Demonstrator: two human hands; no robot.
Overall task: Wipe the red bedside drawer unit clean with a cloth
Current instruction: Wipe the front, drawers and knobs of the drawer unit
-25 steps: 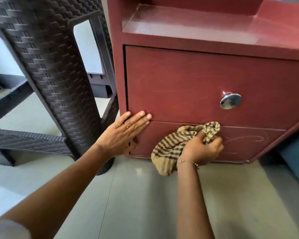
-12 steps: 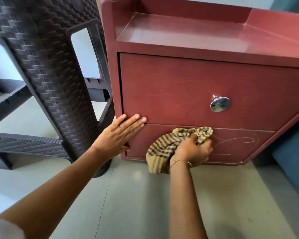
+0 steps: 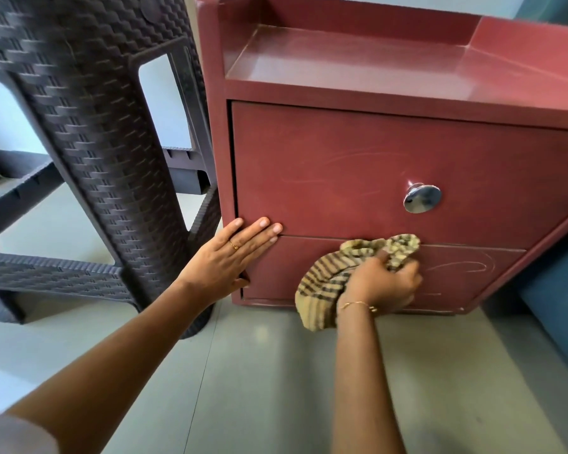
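Right hand (image 3: 382, 283) grips bunched tan-and-brown striped cloth (image 3: 335, 283), pressing it on lower front panel of red bedside drawer unit (image 3: 325, 165), below round silver knob (image 3: 422, 199). Left hand (image 3: 230, 257) flat, fingers straight, on unit's lower left corner. Dark woven plastic chair (image 3: 89, 132) left, on grey floor (image 3: 259, 388).

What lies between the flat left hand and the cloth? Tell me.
In the head view, only bare red lower panel of the drawer unit separates the left hand from the cloth.
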